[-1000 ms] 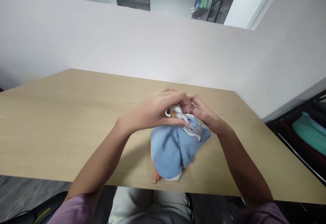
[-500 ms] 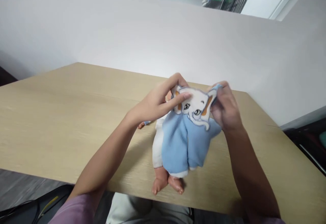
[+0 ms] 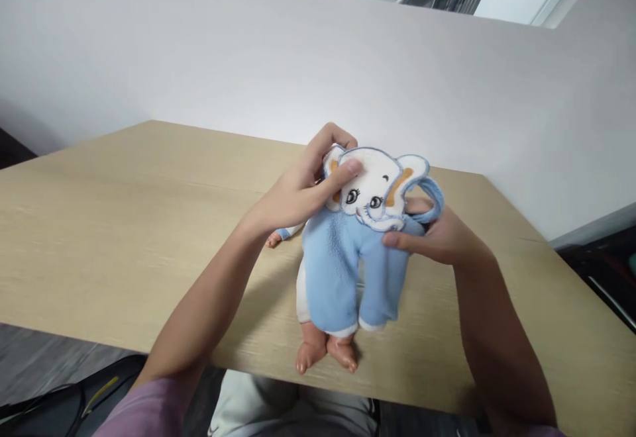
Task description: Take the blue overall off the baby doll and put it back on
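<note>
Between my hands is a light blue doll garment (image 3: 332,271) with white-trimmed ends and a white elephant-face patch (image 3: 370,175) at its top. My left hand (image 3: 311,179) pinches the patch's left ear, thumb across the front. My right hand (image 3: 437,232) grips the other upper side, thumb on the blue cloth below the elephant's trunk. A blue strap (image 3: 433,200) loops out by that hand. Behind the garment lies a doll in white clothes; its feet (image 3: 325,351) and one small hand (image 3: 273,240) show, while its head and most of its body are hidden.
The wooden table (image 3: 149,225) extends to a white partition (image 3: 298,66) at the back. A dark bag with cables (image 3: 74,390) is at the lower left. Dark objects (image 3: 603,265) stand beyond the table's right edge.
The elephant patch now faces me flatter and slightly higher. My right hand has shifted down from the right ear to the cloth below it, and the blue strap has come into view.
</note>
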Tool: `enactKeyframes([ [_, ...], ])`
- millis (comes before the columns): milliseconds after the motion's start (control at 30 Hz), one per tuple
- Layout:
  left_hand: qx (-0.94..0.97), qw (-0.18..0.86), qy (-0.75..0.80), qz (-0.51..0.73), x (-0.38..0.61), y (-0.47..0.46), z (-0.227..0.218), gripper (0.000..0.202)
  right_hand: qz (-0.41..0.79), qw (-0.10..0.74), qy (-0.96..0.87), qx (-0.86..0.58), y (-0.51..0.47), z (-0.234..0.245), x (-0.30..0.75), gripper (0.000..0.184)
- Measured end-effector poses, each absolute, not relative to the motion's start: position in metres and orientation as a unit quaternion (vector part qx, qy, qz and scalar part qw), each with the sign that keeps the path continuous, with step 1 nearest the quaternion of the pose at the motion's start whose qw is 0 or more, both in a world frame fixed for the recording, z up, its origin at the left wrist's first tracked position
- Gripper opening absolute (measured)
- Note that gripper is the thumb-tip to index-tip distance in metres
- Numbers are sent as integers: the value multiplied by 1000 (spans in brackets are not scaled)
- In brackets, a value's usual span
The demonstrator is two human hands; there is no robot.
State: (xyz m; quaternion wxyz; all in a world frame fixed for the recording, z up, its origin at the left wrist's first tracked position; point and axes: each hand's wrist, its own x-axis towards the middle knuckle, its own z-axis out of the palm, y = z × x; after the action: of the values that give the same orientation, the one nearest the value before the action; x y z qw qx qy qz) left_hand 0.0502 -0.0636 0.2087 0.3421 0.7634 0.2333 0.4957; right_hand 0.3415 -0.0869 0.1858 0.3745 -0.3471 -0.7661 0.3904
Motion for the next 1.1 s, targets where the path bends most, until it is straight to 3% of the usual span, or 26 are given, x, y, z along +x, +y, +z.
enactKeyframes([
  [167,796,449,186,361,31,-48,212,51,327,479,-743,-335,-87,184,335,50],
  [300,819,477,166,272,28,-45,214,40,327,467,-753,-329,-84,184,336,56],
  [367,815,479,157,286,31,-48,215,32,339,405,-779,-339,-82,183,337,63],
  [500,811,447,142,351,38,-55,214,34,413,157,-824,-356,-82,182,331,61],
  [567,823,414,142,362,40,-56,213,32,417,96,-834,-349,-84,182,326,71],
  [667,830,390,138,374,41,-55,213,33,387,131,-837,-365,-87,181,322,85],
  [833,814,401,146,394,42,-53,210,36,416,185,-791,-409,-82,172,324,77],
  [1100,816,448,190,313,33,-54,208,38,464,222,-789,-336,-85,170,322,63],
])
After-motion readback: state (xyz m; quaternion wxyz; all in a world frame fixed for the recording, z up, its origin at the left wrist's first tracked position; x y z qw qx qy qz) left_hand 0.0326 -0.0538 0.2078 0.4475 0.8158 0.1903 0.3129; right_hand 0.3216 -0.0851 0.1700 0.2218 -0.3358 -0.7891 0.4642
